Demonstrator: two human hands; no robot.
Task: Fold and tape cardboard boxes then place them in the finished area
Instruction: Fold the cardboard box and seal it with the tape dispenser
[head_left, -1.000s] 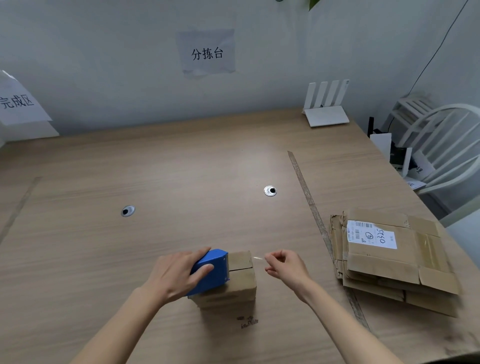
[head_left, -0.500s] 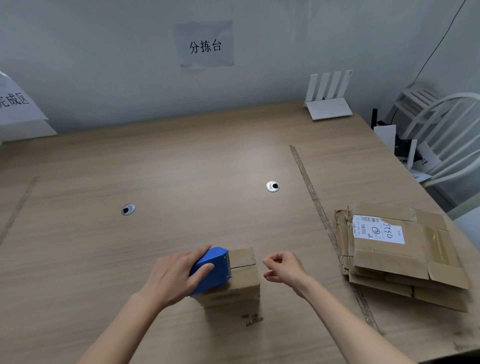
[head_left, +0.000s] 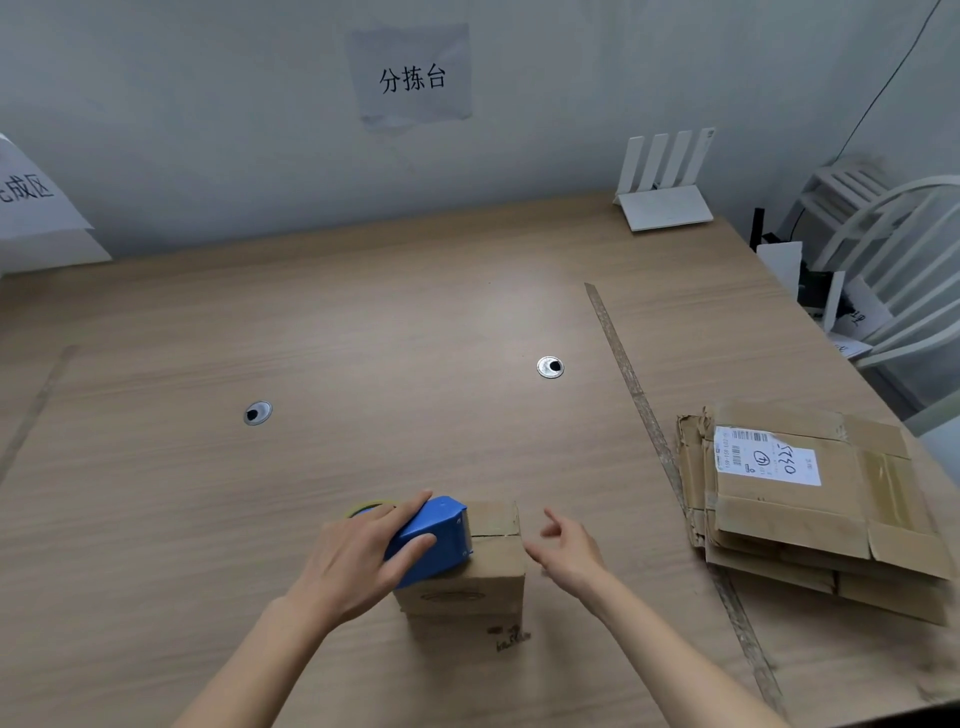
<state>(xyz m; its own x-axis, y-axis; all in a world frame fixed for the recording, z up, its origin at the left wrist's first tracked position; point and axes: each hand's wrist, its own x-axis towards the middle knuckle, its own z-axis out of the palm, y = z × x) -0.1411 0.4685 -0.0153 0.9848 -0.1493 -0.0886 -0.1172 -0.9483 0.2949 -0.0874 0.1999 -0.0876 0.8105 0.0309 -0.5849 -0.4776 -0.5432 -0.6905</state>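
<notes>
Lower centre of frame: left hand (head_left: 358, 558) grips blue tape dispenser (head_left: 434, 540) on the small cardboard box (head_left: 483, 566), pinning the flaps for the seam. Right hand (head_left: 563, 551) loosely open beside the box, holding nothing. Flattened boxes (head_left: 810, 509) stacked at right of the bench (head_left: 363, 338).

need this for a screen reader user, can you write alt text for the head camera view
A person's left hand holds a blue tape dispenser on top of a small cardboard box on a wooden table, while the right hand hovers open just right of the box. A stack of flattened boxes lies further right, and paper signs hang on the wall behind.
</notes>
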